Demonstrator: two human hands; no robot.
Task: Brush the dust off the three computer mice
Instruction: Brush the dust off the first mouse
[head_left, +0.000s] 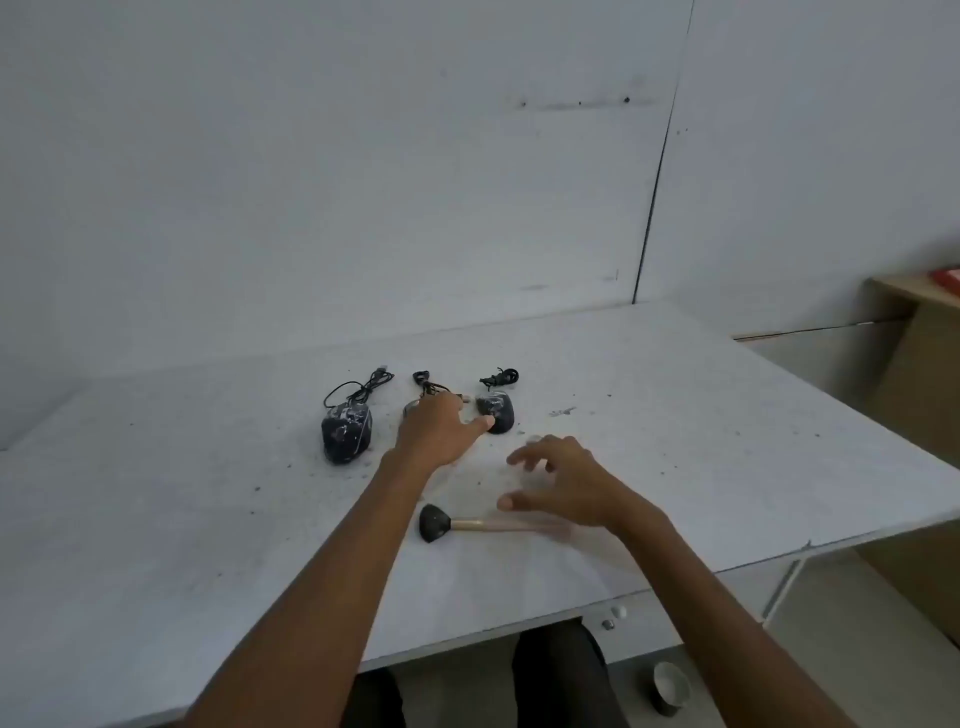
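Three dusty black wired mice lie in a row at the back of the white table (208, 519): the left mouse (347, 431), the middle mouse (411, 408) and the right mouse (500, 410). Each has its cable bundled behind it. My left hand (436, 431) lies over the middle mouse and hides most of it. Its thumb stretches out to the edge of the right mouse. A brush (435, 522) with a black head and a pale handle lies nearer to me. My right hand (566, 483) hovers just above the handle with its fingers spread, blurred and holding nothing.
Dust specks and a grey smear (563, 412) are scattered over the table top. A wooden cabinet (924, 364) stands to the right, past the table's edge. A small cup (670, 686) sits on the floor, under the table's near right edge.
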